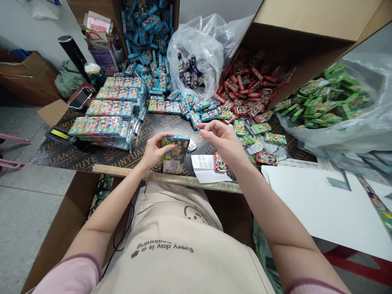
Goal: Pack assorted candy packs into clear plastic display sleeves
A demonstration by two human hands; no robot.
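Currently, the left hand (157, 152) is gripping one dark green box (178, 153) upright near the table's front edge, its thumb pressing across the printed face and its fingers bending behind the left side. The left forearm is slanting up from the lower left. The right hand (223, 141) is hovering just to the right of the box, wrist bent inward, fingers curling and thumb tip lying close to the index fingertip; whether they are pinching anything, I cannot tell.

Beneath the right hand, one white slip (206, 174) is lying on the table (147, 136), with one small red packet (220, 162) resting on its right part. To the left, stacked packs (98, 124) are standing in about four rows, with one phone (82, 98) lying beyond them. Farther back, one clear bag (210, 45) is holding purple packets (191, 75). Blue packets (150, 24), red packets (249, 85) and green packets (330, 98) are lying in three heaps, too many to count.
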